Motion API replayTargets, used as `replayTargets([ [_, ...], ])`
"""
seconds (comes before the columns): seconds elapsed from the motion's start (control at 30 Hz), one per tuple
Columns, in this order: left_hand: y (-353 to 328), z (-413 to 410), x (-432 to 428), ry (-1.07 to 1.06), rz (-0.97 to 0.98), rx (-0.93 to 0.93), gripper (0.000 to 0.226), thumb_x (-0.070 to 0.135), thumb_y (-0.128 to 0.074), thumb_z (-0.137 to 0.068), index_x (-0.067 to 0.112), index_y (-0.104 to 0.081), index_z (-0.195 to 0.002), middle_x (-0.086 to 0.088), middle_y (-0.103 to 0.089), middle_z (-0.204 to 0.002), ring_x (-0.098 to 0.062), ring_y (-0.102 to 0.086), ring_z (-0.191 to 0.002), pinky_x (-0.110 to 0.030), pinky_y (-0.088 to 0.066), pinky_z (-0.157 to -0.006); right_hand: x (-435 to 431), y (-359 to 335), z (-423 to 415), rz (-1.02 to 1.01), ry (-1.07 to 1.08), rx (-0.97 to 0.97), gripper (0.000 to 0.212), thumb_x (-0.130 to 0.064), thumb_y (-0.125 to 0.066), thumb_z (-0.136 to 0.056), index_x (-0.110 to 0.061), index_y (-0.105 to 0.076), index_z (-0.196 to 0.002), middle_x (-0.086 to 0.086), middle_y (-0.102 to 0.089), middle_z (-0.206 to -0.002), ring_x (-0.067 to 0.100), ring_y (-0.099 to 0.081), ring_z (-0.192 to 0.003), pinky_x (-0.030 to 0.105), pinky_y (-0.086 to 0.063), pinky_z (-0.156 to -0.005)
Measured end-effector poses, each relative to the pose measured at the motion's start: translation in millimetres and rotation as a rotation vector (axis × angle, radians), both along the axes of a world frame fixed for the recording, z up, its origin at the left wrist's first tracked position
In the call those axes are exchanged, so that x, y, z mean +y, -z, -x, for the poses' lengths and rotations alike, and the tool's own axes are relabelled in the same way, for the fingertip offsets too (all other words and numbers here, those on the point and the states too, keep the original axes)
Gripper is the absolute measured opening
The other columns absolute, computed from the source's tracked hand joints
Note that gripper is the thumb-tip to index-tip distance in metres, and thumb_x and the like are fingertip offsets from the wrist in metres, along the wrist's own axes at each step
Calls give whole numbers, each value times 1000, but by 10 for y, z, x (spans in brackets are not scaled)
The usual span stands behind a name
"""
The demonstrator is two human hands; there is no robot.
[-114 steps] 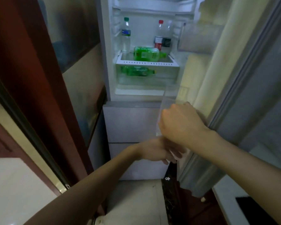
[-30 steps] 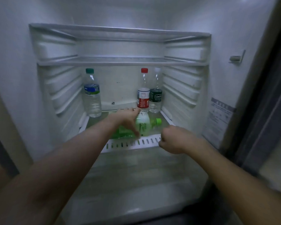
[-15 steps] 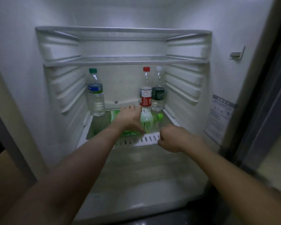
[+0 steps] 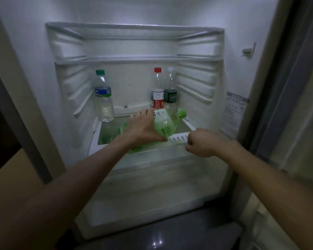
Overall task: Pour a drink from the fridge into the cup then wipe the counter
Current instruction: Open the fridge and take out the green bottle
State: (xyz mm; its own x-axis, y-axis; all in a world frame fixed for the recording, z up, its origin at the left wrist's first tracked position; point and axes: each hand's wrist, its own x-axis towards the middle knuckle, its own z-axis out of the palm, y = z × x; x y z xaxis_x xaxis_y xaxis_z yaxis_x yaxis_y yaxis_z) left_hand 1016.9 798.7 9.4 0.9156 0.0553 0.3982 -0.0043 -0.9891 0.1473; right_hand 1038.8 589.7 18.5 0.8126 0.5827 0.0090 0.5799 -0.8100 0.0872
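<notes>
Your left hand (image 4: 143,127) is clasped over the green bottle (image 4: 163,123), which lies on its side, cap to the right, on the lower shelf (image 4: 178,138) of the open fridge (image 4: 152,42). Your right hand (image 4: 202,142) is curled against that shelf's slotted front rim; whether it grips the rim cannot be determined. A green-capped bottle (image 4: 103,100), a red-capped bottle (image 4: 157,95) and a dark-labelled bottle (image 4: 170,94) stand upright behind.
</notes>
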Motion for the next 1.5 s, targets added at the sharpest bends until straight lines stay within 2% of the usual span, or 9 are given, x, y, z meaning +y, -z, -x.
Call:
replayTargets([
  [0.17, 1, 223, -113, 43, 522, -92, 102, 75, -78, -39, 24, -49, -122, 4, -60, -109, -16, -63, -94, -42, -58, -80, -28, 214, 175, -36, 18, 47, 28, -32, -49, -92, -15, -48, -70, 14, -59, -92, 27, -54, -80, 28, -43, -67],
  [0.3, 150, 561, -349, 80, 799, -59, 60, 50, -89, -56, 29, -52, -97, 8, -66, -94, -9, -66, -85, -30, -57, -76, -130, 417, 387, -45, 32, 109, 28, -29, -50, -94, -6, -65, -98, 17, -64, -111, 31, -61, -99, 28, -45, -76],
  [0.37, 272, 762, -492, 76, 856, -25, 79, 58, -87, -49, 23, -52, -111, 6, -67, -103, -11, -67, -91, -34, -57, -81, -202, 475, 522, -30, 46, 128, 27, -28, -50, -94, -6, -64, -103, 16, -63, -112, 32, -61, -101, 29, -45, -74],
  [0.47, 466, 1056, -711, 22, 894, 0, 89, 61, -85, -44, 21, -51, -116, 4, -68, -107, -13, -68, -93, -38, -58, -83, -368, 501, 726, -32, 32, 146, 16, -26, -51, -92, -13, -59, -88, 14, -63, -104, 29, -58, -90, 30, -47, -74],
  [0.7, 669, 1853, -1251, -29, 984, -32, 45, 35, -91, -62, 32, -52, -85, 12, -67, -87, -3, -65, -78, -27, -54, -70, -923, 501, 1373, -31, -30, 81, 17, -26, -51, -89, -14, -54, -78, 17, -59, -88, 31, -61, -84, 28, -42, -64],
  [0.93, 796, 2653, -1801, -50, 1068, -7, 81, 48, -91, -53, 18, -54, -118, 5, -72, -102, -11, -71, -88, -35, -60, -77, -1523, 659, 2003, -91, -56, 97, 28, -26, -50, -90, -3, -65, -98, 18, -62, -110, 33, -62, -103, 34, -49, -77],
  [1.07, 847, 3050, -2057, 5, 1076, 52, 84, 47, -92, -53, 14, -54, -121, 0, -74, -102, -10, -74, -82, -29, -61, -67, -1791, 715, 2260, -137, -84, 110, 25, -20, -48, -91, -3, -61, -78, 22, -59, -109, 34, -59, -100, 35, -49, -81],
  [1.3, 879, 3573, -2372, 41, 1115, 71, 79, 43, -92, -54, 14, -55, -117, -2, -75, -98, -16, -75, -81, -39, -63, -71, -2278, 710, 2586, -106, -4, 125, 33, -26, -51, -92, -2, -66, -107, 16, -59, -120, 32, -59, -107, 37, -50, -89],
  [1.5, 892, 3916, -2597, 65, 1144, 123, 50, 27, -90, -65, 17, -60, -105, 2, -75, -88, -10, -74, -74, -27, -60, -64, -2638, 745, 3000, -80, 71, 75, 40, -31, -48, -95, -5, -59, -122, 12, -52, -127, 29, -56, -111, 42, -48, -93],
])
